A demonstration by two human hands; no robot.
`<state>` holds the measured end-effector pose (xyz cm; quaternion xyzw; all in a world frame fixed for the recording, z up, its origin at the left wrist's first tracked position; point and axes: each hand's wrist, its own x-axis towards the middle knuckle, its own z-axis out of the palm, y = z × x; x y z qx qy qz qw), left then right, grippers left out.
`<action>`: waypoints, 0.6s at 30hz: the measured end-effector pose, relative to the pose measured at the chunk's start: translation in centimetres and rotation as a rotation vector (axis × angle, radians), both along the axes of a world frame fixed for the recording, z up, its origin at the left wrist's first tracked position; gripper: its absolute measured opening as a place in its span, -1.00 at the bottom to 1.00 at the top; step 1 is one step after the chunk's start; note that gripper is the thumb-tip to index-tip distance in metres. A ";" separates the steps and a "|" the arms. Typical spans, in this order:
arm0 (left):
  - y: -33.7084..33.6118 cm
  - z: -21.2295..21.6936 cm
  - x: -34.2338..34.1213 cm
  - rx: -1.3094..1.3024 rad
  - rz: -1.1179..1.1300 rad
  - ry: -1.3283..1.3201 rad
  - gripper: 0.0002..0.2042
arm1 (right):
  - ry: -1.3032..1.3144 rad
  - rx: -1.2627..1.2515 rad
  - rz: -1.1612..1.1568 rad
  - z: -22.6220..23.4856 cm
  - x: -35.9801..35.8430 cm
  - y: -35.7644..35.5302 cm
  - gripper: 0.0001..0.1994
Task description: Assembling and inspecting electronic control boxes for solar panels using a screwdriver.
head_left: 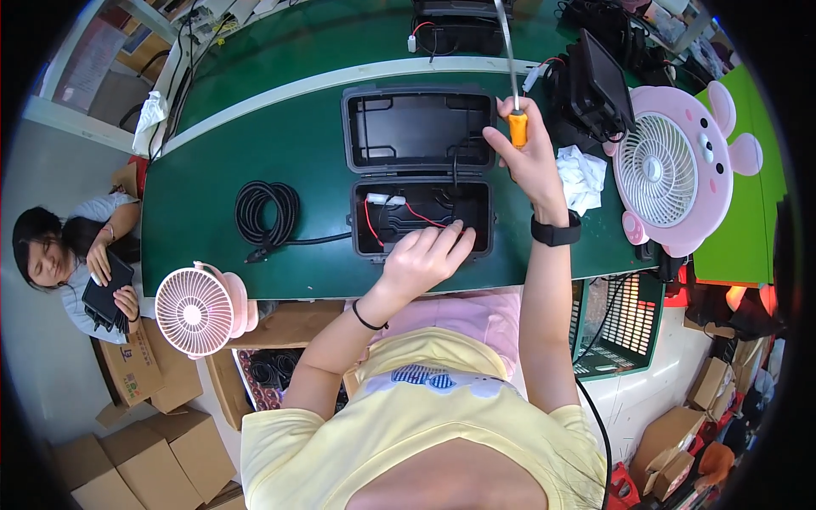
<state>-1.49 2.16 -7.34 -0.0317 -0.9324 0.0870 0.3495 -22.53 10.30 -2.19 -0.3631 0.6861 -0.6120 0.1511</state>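
An open black plastic case (421, 174) lies on the green table (221, 178), its lid (418, 127) folded back. Red and black wires (399, 212) run inside the lower half. My left hand (425, 255) rests on the case's near rim, fingers reaching into it. My right hand (531, 157) is raised beside the case's right edge and grips a screwdriver (517, 127) with an orange handle, its metal shaft pointing up and away.
A coiled black cable (266, 212) lies left of the case. A pink fan (200, 310) sits at the table's near left, a larger pink fan (671, 170) at the right beside a crumpled white cloth (582, 174). Another person (76, 255) sits at left. Cardboard boxes (161, 442) stand below.
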 end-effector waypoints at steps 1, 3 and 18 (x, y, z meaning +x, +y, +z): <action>-0.1 0.0 -0.1 0.006 -0.004 0.008 -0.84 | -0.015 -0.107 0.014 -0.1 0.3 0.3 -0.68; 0.0 0.1 -0.1 0.057 -0.001 -0.014 -0.85 | -0.049 -0.252 0.052 0.2 0.7 0.9 -0.64; -3.0 2.8 -0.1 0.247 -0.243 0.139 -0.79 | -0.099 -0.231 -0.118 -0.7 6.1 1.0 -0.72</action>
